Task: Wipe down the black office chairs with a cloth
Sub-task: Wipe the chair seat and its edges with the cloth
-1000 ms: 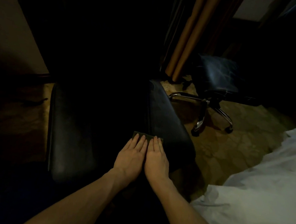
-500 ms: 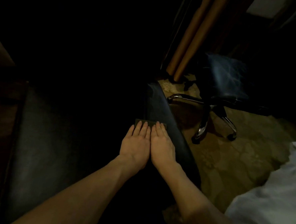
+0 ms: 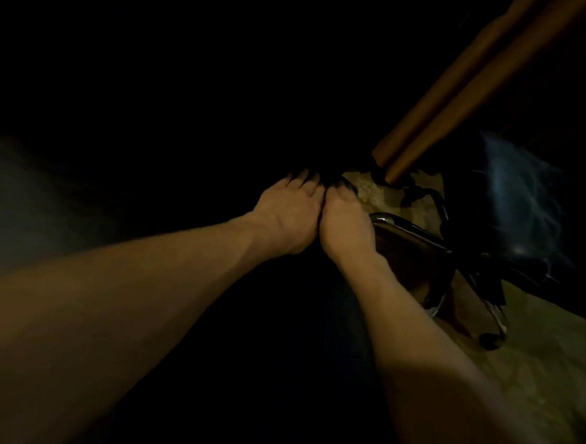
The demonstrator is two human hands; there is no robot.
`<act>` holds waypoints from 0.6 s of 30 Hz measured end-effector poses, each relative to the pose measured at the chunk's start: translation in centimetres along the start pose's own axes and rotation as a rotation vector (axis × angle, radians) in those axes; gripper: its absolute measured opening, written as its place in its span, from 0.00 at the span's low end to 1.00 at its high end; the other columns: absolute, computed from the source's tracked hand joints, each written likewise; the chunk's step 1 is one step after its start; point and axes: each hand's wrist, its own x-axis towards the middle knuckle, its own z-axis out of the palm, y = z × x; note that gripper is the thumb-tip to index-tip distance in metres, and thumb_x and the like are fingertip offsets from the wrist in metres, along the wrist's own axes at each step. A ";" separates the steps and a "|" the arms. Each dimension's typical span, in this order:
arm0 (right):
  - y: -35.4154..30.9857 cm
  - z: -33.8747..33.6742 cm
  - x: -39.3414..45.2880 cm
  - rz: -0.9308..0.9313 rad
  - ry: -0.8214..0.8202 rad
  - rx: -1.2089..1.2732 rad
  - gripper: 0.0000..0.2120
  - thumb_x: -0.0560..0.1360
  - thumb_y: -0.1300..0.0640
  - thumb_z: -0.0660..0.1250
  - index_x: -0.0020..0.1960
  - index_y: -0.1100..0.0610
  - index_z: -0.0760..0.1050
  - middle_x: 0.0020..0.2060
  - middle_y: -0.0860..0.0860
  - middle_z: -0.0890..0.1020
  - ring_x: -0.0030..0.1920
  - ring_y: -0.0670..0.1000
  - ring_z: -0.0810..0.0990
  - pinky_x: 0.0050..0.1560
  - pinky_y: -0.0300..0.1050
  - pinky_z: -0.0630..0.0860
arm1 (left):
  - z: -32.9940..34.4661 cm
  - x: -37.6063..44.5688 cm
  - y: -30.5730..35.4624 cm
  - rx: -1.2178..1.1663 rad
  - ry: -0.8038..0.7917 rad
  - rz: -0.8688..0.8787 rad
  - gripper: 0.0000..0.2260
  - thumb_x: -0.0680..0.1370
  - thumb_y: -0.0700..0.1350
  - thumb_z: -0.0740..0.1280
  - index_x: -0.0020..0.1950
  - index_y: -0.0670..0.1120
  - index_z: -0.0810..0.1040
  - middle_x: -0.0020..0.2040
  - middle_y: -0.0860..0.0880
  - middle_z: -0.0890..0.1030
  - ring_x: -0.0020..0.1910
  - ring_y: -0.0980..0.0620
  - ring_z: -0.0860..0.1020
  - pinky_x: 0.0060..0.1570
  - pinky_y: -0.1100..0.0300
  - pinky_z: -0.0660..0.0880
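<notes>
My left hand (image 3: pixel 286 218) and my right hand (image 3: pixel 344 225) lie side by side, palms down, far out over the near black office chair (image 3: pixel 28 205). The chair's seat is almost lost in darkness. Both hands' fingers reach forward and their tips fade into shadow. The dark cloth that lay under the fingers earlier cannot be made out. Both forearms stretch out from the bottom of the view.
A second black office chair (image 3: pixel 519 201) with a chrome base (image 3: pixel 407 230) stands to the right on the tan patterned floor (image 3: pixel 533 356). Brown curtain folds (image 3: pixel 464 88) hang at the upper right. The upper left is too dark to read.
Both hands have slid forward together along the seat toward its far end. The camera has leaned in closer, and the white fabric at lower right has left the view.
</notes>
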 end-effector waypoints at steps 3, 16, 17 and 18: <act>1.2 0.0 2.5 0.038 0.006 -0.009 0.14 0.80 0.63 0.55 0.62 0.65 0.73 0.59 0.64 0.76 0.59 0.64 0.76 0.55 0.54 0.74 | 0.1 2.7 -0.6 -0.051 0.067 0.062 0.25 0.83 0.52 0.53 0.79 0.44 0.59 0.78 0.45 0.62 0.76 0.45 0.61 0.75 0.51 0.57; 3.2 -0.2 -0.8 0.096 0.058 0.171 0.09 0.80 0.63 0.57 0.54 0.64 0.75 0.52 0.63 0.79 0.50 0.63 0.79 0.48 0.53 0.77 | -0.9 2.3 2.4 0.007 0.020 0.066 0.21 0.81 0.50 0.57 0.73 0.47 0.69 0.72 0.47 0.72 0.69 0.45 0.71 0.60 0.50 0.72; 3.1 -0.1 -1.6 0.094 0.061 0.173 0.09 0.80 0.64 0.57 0.54 0.63 0.75 0.52 0.62 0.79 0.50 0.63 0.79 0.47 0.52 0.76 | -0.8 1.6 2.6 0.019 0.016 0.080 0.22 0.81 0.49 0.58 0.74 0.46 0.68 0.73 0.47 0.70 0.70 0.46 0.70 0.63 0.49 0.71; 3.0 -0.1 -2.4 0.098 0.061 0.180 0.09 0.80 0.64 0.57 0.55 0.63 0.74 0.54 0.62 0.78 0.51 0.63 0.79 0.46 0.51 0.74 | -0.8 0.9 2.9 0.036 0.010 0.095 0.22 0.81 0.49 0.58 0.75 0.46 0.66 0.73 0.47 0.69 0.71 0.46 0.68 0.65 0.50 0.70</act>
